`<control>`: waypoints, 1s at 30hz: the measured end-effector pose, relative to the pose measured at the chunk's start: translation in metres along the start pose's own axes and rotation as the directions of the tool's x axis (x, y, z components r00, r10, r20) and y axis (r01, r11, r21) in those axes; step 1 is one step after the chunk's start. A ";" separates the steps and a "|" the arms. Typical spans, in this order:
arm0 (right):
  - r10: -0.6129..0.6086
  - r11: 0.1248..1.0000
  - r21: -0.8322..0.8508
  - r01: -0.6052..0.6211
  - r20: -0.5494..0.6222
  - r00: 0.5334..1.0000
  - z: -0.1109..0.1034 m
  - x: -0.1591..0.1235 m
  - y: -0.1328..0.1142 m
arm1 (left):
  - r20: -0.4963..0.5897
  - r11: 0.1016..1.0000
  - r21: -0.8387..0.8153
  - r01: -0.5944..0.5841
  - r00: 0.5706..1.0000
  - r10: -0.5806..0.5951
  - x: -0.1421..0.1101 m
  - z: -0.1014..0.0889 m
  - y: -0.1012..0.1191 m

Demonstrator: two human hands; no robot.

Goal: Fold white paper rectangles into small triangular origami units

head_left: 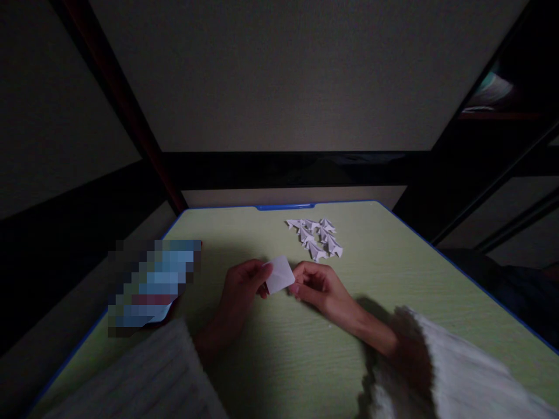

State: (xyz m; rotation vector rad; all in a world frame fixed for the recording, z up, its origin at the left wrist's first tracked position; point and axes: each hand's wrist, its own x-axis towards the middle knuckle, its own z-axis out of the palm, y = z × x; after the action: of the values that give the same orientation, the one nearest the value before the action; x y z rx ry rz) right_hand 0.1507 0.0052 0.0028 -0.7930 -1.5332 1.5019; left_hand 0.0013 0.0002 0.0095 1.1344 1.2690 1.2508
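Observation:
A small square of white paper (279, 274) is held up over the table between my hands. My left hand (244, 285) pinches its left edge, thumb on top and fingers beneath. At the paper's right corner, the thumb and fingertips of my right hand (321, 285) are closed together on the edge. A faint crease shows across the paper. Just beyond my right hand lie several small folded white paper pieces (315, 247), pointed in shape and grouped in two rough rows.
The light green table (279, 361) has a blue rim with a blue handle (285, 206) at its far edge. A flat, blurred-out object with a dark red edge (157, 285) lies on the left. A panelled surface (279, 87) stands behind the table, and dark shelving (502, 116) is at right.

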 end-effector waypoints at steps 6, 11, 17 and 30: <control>0.015 1.000 0.004 -0.015 0.005 1.000 0.000 -0.002 -0.003 | 0.009 1.000 -0.011 -0.015 1.000 0.015 0.001 -0.001 -0.003; 0.002 1.000 -0.010 -0.002 0.006 1.000 -0.001 0.000 0.001 | 0.013 1.000 0.007 -0.013 1.000 0.013 -0.001 0.001 0.002; -0.009 0.999 -0.035 0.009 -0.005 1.000 -0.002 0.000 0.001 | 0.023 1.000 0.027 0.001 1.000 -0.002 -0.001 0.000 0.001; -0.082 0.996 0.027 0.086 -0.136 0.987 -0.001 0.001 0.000 | 0.130 0.998 0.068 -0.007 0.992 -0.001 0.001 -0.001 -0.005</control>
State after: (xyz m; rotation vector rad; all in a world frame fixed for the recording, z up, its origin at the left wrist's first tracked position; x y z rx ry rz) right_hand 0.1510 0.0068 0.0028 -0.7849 -1.4213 1.3807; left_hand 0.0006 0.0011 0.0042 1.2468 1.2203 1.1242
